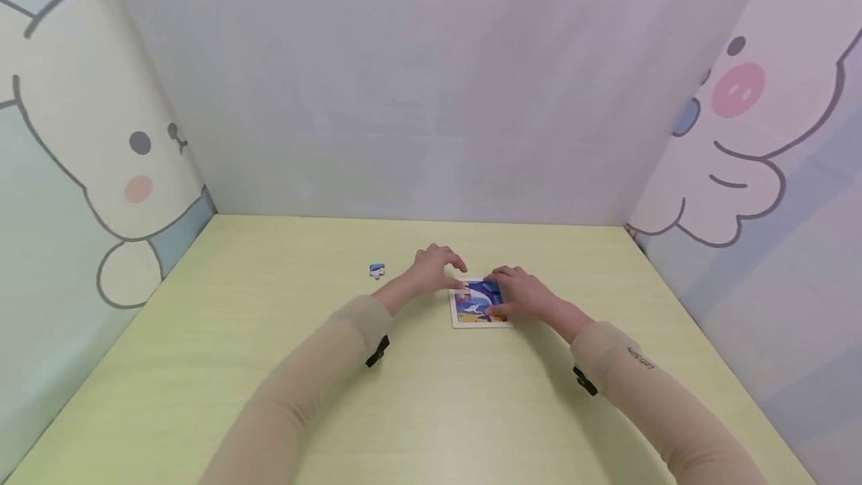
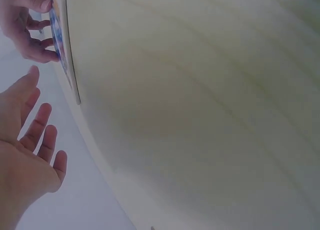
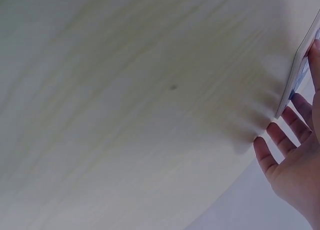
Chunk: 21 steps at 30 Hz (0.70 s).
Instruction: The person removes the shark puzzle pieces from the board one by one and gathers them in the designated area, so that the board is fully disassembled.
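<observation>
A small jigsaw puzzle in a white frame [image 1: 463, 325] lies flat on the table, its picture [image 1: 475, 307] showing blue sea and a white-bellied sea animal. My right hand [image 1: 527, 296] reaches over the puzzle's right side. Its thumb and index fingertip touch the picture well apart, while the other fingers [image 3: 280, 140] spread past the frame's edge. Over the upper left corner hovers my left hand [image 1: 431, 269], fingers loosely bent and nothing held. In the left wrist view, its fingers [image 2: 37, 127] are spread beside the puzzle. A loose blue-and-white puzzle piece [image 1: 377, 271] lies left of the left hand.
The pale yellow table [image 1: 431, 410] meets a grey-white cloth wall [image 1: 404, 96] at the back. Side panels carry cartoon animals, one a pig [image 1: 738, 90] on the right. Black straps [image 1: 378, 351] circle both sleeved wrists.
</observation>
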Tool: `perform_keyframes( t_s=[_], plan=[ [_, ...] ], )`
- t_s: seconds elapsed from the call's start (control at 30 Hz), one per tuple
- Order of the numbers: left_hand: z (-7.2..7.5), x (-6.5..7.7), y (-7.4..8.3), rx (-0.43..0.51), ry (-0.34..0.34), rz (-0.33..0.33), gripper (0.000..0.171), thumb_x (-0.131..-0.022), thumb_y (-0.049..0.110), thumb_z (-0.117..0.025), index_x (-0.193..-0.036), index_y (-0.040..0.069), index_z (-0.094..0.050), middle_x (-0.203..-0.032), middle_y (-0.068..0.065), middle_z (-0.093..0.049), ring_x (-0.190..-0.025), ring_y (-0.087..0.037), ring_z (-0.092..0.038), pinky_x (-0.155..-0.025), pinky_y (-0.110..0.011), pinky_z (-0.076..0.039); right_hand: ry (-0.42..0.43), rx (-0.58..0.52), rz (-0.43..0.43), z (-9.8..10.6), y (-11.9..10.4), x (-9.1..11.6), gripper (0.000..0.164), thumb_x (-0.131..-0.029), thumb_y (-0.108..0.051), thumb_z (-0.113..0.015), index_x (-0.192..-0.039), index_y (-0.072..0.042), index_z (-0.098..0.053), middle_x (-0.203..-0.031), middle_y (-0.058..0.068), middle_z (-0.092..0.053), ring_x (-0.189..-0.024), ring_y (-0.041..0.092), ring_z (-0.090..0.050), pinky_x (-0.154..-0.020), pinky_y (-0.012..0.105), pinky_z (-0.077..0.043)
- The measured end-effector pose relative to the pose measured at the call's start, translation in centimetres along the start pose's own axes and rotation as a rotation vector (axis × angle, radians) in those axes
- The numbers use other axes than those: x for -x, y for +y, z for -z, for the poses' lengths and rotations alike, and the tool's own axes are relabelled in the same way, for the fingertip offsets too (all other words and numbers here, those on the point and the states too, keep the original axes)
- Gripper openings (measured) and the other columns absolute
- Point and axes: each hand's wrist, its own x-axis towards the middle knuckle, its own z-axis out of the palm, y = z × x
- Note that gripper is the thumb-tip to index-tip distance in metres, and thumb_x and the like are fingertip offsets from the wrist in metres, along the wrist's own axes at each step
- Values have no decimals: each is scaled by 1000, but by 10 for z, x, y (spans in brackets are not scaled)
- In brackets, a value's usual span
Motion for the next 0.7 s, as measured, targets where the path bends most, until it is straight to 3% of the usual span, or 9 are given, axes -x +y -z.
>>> perform_keyframes(
  t_s=[0.23, 0.4, 0.53, 0.7],
  plan=[
    [-12, -8, 1, -39, -74, -7, 28, -82, 36, -72, -106, 21, -70, -108, 3, -60, -105, -19, -45, -95, -43, -32, 2, 0, 10, 1, -1, 0, 72, -77, -58, -68, -132, -13, -54, -136, 13, -49, -122, 35, -46, -97, 55, -39],
    [-17, -11, -1, -56, -91, -4, 27, -82, 37, -72, -103, 21, -71, -98, 4, -59, -95, -16, -47, -87, -36, -37, -19, -7, 17, 2, -2, 0, 68, -81, -55, -66, -133, -13, -53, -137, 12, -49, -124, 34, -45, -99, 55, -38],
    [-17, -11, -1, -30, -95, 11, 26, -80, 37, -74, -100, 20, -72, -94, 4, -57, -91, -14, -49, -82, -31, -39, -31, -17, 31, 3, 1, 1, 65, -84, -52, -65, -134, -13, -52, -138, 12, -48, -126, 35, -43, -100, 55, -36],
    [-16, -12, 1, 8, -107, 19, 25, -81, 35, -74, -98, 17, -73, -96, 3, -58, -93, -14, -50, -85, -31, -40, -21, -35, 33, 2, 5, 3, 65, -82, -51, -66, -134, -14, -52, -137, 12, -48, -125, 35, -43, -101, 54, -35]
  ],
)
